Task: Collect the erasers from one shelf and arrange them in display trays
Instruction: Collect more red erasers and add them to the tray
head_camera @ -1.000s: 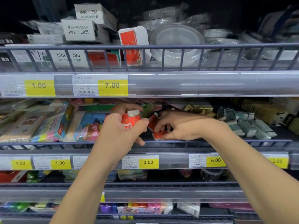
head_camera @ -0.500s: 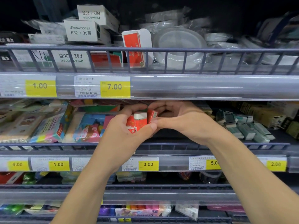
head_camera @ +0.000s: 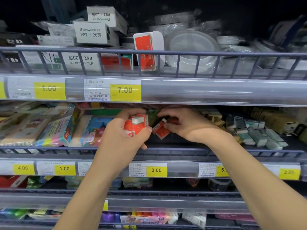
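Behind right hand [head_camera: 187, 125], erasers [head_camera: 161, 129] partly hidden, apparently ungripped

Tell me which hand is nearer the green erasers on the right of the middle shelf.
Right. The right hand reaches over loose red erasers just left of the green erasers; the left hand grips a stack of red erasers farther left.
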Available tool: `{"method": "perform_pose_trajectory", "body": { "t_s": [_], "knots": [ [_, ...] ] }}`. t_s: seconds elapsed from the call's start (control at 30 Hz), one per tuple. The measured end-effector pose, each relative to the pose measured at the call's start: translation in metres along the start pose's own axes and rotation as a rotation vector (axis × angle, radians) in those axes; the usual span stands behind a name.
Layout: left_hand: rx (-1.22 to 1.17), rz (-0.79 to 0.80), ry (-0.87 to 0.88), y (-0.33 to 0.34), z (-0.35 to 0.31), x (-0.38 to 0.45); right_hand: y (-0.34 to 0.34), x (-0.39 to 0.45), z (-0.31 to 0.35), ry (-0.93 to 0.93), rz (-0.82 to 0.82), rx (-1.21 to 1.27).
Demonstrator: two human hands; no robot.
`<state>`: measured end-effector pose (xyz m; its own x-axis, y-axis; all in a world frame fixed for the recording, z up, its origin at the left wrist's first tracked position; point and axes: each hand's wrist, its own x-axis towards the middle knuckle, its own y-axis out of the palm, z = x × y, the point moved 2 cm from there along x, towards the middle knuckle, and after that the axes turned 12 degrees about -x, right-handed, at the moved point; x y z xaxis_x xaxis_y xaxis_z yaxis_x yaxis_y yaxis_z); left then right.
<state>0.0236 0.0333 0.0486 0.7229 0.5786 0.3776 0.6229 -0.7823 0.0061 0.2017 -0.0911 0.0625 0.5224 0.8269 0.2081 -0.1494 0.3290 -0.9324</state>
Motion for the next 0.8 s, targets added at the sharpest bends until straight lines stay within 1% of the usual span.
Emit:
{"method": "perform_pose_trajectory", "body": {
  "t_s": [0.07, 0.13, 0.27, 0.33, 0.4, 0.5, 0.53, 0.6, 0.67, 0.8],
  "knots": [
    [0.019, -0.005, -0.001, -0.002, 0.001, 0.001, 0.004, 0.005, 0.0, -0.074, 0.065, -0.125],
    [0.025, -0.011, -0.003, -0.002, 0.002, 0.001, 0.007, 0.008, 0.001, -0.1, 0.081, -0.193],
    [0.01, -0.01, -0.007, 0.0, 0.001, 0.002, 0.005, 0.009, 0.003, -0.096, 0.06, -0.216],
    [0.0, -0.007, -0.009, 0.001, 0.0, 0.002, 0.003, 0.007, 0.004, -0.061, 0.025, -0.19],
    [-0.015, -0.009, -0.011, 0.001, 0.0, 0.002, -0.001, 0.0, 0.004, 0.026, -0.052, -0.05],
    [-0.043, -0.022, -0.015, 0.001, 0.0, 0.001, -0.007, -0.015, 0.006, 0.144, -0.198, 0.427],
    [-0.052, -0.026, -0.016, 0.002, 0.001, 0.001, -0.008, -0.02, 0.008, 0.137, -0.202, 0.575],
    [-0.1, -0.027, -0.014, 0.004, 0.001, 0.002, -0.009, -0.028, 0.014, 0.04, -0.148, 0.804],
    [-0.164, -0.014, -0.01, 0.008, 0.002, 0.003, -0.006, -0.031, 0.021, -0.063, -0.093, 0.923],
    [-0.264, 0.025, -0.015, 0.015, 0.0, 0.002, -0.001, -0.032, 0.029, -0.143, -0.052, 0.93]
  ]
}}
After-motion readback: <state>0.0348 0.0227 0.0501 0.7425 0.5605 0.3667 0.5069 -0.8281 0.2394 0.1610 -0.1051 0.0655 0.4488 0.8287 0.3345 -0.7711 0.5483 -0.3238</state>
